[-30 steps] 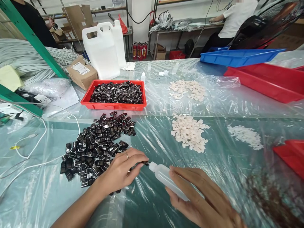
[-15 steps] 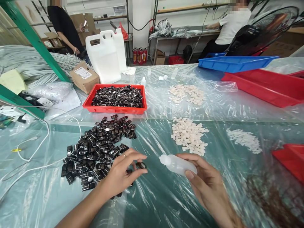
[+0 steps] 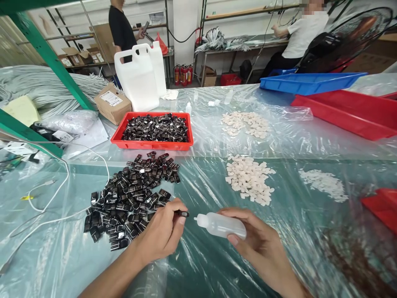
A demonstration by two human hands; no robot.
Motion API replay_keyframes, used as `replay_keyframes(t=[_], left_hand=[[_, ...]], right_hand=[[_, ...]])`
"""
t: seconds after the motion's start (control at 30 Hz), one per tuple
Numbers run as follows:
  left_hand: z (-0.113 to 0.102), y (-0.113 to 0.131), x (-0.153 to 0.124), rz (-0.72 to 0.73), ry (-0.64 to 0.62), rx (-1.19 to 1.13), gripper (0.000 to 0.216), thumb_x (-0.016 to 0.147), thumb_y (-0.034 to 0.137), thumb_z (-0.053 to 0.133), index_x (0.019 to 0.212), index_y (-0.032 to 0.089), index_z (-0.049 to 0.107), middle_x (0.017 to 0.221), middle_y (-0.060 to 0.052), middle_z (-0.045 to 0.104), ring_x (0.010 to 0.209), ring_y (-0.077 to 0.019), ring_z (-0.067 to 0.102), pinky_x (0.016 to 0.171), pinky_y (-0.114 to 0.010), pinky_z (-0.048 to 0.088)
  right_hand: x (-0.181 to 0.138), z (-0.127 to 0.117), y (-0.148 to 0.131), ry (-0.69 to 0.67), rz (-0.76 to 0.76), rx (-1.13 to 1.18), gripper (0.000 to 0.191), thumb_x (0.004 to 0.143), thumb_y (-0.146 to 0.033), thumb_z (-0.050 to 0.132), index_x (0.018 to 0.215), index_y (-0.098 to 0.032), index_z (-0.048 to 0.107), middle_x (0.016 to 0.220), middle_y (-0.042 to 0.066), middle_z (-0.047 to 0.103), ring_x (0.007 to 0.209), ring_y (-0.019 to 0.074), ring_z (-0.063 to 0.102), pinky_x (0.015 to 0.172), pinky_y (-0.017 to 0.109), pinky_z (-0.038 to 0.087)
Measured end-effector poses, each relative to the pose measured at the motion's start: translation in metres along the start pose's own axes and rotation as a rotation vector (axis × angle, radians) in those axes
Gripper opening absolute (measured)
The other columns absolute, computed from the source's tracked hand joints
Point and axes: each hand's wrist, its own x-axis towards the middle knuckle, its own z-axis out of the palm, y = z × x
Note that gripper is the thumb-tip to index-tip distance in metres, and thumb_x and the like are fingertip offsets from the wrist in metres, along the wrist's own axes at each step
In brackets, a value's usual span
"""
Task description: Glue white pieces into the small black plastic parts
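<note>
My left hand (image 3: 161,234) pinches a small black part (image 3: 182,213) between thumb and fingers, just right of a loose heap of black parts (image 3: 130,198) on the plastic-covered table. My right hand (image 3: 260,244) holds a small translucent squeeze bottle (image 3: 220,224), lying nearly level, its nozzle pointing left at the black part with a small gap between them. A pile of small white pieces (image 3: 249,179) lies beyond the right hand.
A red tray (image 3: 118,136) full of black parts stands behind the heap. Further back are white jugs (image 3: 138,78), a cardboard box (image 3: 111,102), another white pile (image 3: 245,123), and blue (image 3: 310,80) and red trays (image 3: 344,111). White cable (image 3: 62,182) lies at left. Two people work at the back.
The bottle lifted away from the black part and has come back with its nozzle close to it. A person in black has walked right along the back shelves.
</note>
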Motion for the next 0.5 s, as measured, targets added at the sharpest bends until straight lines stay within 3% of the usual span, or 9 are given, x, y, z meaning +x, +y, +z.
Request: replay_keyframes(t=[0.17,0.33,0.5], left_hand=[[0.009,-0.010,-0.002,0.094,0.058,0.035,0.019,0.103,0.018,0.048,0.119,0.025,0.043,0.098,-0.001,0.066,0.082,-0.0171,0.068,0.076,-0.030,0.054],[0.010,-0.015,0.001,0.176,0.068,0.068,0.019,0.103,0.020,0.050,0.119,0.026,0.042,0.099,-0.002,0.068,0.075,-0.0149,0.067,0.065,-0.027,0.056],[0.011,-0.015,0.004,0.229,0.061,0.161,0.013,0.105,0.021,0.048,0.118,0.023,0.046,0.097,-0.002,0.069,0.078,-0.0150,0.070,0.063,-0.025,0.057]], right_hand=[[-0.003,0.004,0.001,-0.008,-0.113,-0.021,0.029,0.101,-0.034,0.103,0.124,-0.052,0.100,0.108,0.003,0.102,0.087,0.0255,0.100,0.074,0.024,0.080],[-0.010,0.000,0.009,-0.002,-0.260,-0.209,0.055,0.102,-0.025,0.096,0.145,-0.060,0.094,0.117,0.003,0.101,0.096,0.0340,0.100,0.071,0.037,0.084],[-0.029,-0.013,0.021,-0.015,-0.503,-0.555,0.098,0.105,-0.025,0.088,0.190,-0.066,0.063,0.134,0.002,0.102,0.102,0.0393,0.102,0.073,0.047,0.091]])
